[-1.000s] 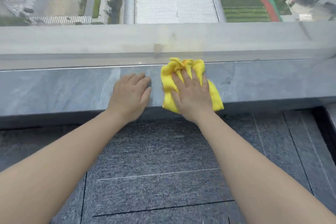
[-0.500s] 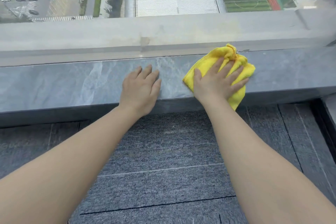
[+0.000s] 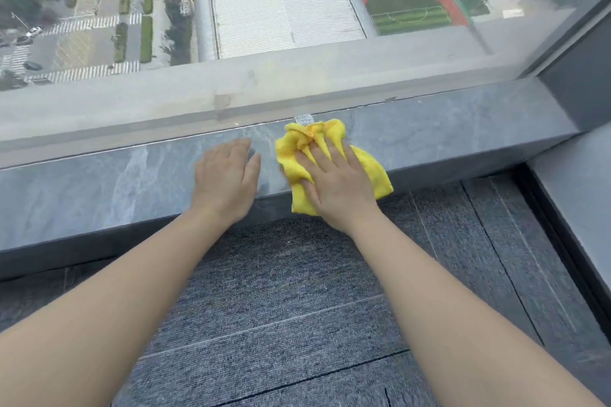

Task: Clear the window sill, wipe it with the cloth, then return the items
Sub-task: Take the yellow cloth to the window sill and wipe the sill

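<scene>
The person leans over the long grey marbled stone window sill (image 3: 99,182), which runs under the glass and shows nothing standing on it in this view. The right hand (image 3: 334,188) lies flat on a crumpled bright yellow microfibre cloth (image 3: 373,172), fingers straight and spread, pressing it down on the sill rather than gripping it. The cloth sits right of centre, its far end bunched near the glass with a small white label (image 3: 303,118) showing, its near edge hanging over the sill's front lip. The left hand (image 3: 226,180) rests just beside it, palm down, fingers relaxed and together, holding nothing, apparently as a brace.

This looks like the wiping step. To do it well, I would keep the palm's weight even, flatten the bunched cloth so more fabric meets the stone, and run overlapping strokes from the glass edge to the lip, on towards the dark corner post (image 3: 582,82).
</scene>
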